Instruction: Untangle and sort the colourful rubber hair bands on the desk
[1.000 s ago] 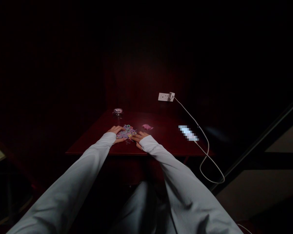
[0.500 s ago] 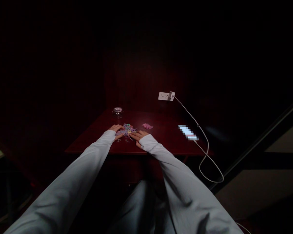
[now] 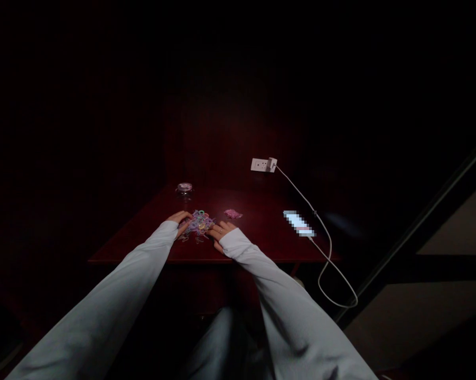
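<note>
A loose pile of thin, multicoloured bands that look like hair ties lies on the dark red table. My left hand rests at the pile's left edge, fingers stretched out along it. On the opposite side, my right hand touches the pile's right edge with extended fingers. Neither hand lifts anything. Just behind my right hand sits a smaller heap of pink bands, apart from the big pile. A few single bands lie at the near side of the pile.
A clear round jar stands at the table's back left. To the right lies a phone, its screen blurred, with a white cable looping past the table edge up to a charger in the wall socket.
The view has shifted slightly, so everything sits lower and further left. My hands are a little further apart at the pile, and more of the bands show between them.
</note>
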Motion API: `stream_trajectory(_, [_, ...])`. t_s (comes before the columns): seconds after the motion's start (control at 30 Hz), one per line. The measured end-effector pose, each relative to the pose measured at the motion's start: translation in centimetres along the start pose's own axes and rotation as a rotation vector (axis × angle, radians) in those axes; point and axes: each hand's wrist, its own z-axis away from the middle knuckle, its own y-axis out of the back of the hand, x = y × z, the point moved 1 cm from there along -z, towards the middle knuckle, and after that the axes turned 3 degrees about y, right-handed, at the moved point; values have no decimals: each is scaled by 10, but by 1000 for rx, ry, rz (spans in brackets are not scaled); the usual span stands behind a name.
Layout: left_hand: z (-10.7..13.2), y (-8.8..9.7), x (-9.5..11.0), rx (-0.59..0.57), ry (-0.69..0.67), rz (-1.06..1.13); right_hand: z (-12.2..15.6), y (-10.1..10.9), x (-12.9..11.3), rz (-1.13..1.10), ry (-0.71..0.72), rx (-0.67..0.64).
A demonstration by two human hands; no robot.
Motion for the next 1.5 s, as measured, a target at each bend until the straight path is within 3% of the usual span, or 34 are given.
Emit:
stream_trajectory(0.17, [1,-3,-5,26,20,-7,3,4,-4,39,45,33])
stream_trajectory(0.4, [1,4,3,41,6,-96,-11,-6,2,-15,-10,-79])
stream_trajectory(0.57, [1,7,5,31,-26,-208,-5,3,-3,9,70,-24])
stream_trajectory(0.77, [-2,0,25,-30,-81,-338,3,14,-7,55,86,-7])
stream_trajectory(0.9, [-5,-10,36,-28,-49,-369,5,16,-9,78,93,10])
stream_trajectory(1.03, [-6,-16,29,-37,-8,-324,6,17,-10,79,66,6])
stream_trajectory(1.23, [-12,-18,13,-70,-59,-120,-3,11,-7,53,47,-34])
stream_trajectory(1.33, [-14,-17,12,-41,-35,-42,-7,6,-5,31,22,-88])
stream_trajectory(1.5, [-14,-18,3,63,57,8,-3,4,-4,38,32,17])
